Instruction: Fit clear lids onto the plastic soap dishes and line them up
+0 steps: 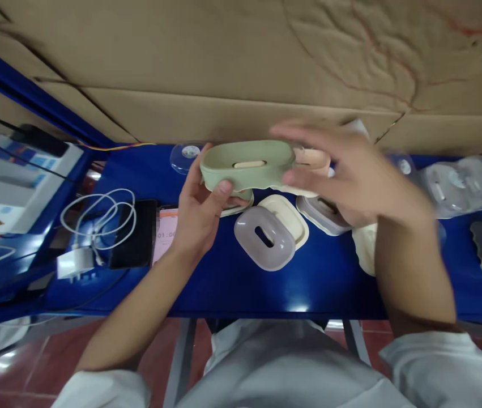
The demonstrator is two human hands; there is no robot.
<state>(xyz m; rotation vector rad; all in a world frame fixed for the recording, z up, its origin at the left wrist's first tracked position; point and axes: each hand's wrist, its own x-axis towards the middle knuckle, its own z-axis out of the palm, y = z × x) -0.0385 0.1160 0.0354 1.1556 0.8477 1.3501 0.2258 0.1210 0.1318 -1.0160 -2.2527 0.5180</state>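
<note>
My left hand (201,212) grips the left end of a green oval plastic dish (247,154), thumb on its near wall. The dish is held above the table, and a slot shows in its floor. My right hand (338,170), blurred by motion, is by the dish's right end with fingers and thumb stretched apart. Whether its thumb touches the dish I cannot tell. Below, a grey slotted oval piece (251,246) overlaps a cream tray (298,226). A peach dish (315,160) is partly hidden behind my right hand. Another grey dish (319,214) lies under that hand.
On the blue table (232,292), a white cable and charger (75,262) lie left, beside a black flat object (136,241) and a lit phone (165,235). Wrapped grey dishes (447,184) sit right. Cardboard (207,107) lines the back. A clear lid (181,160) lies behind.
</note>
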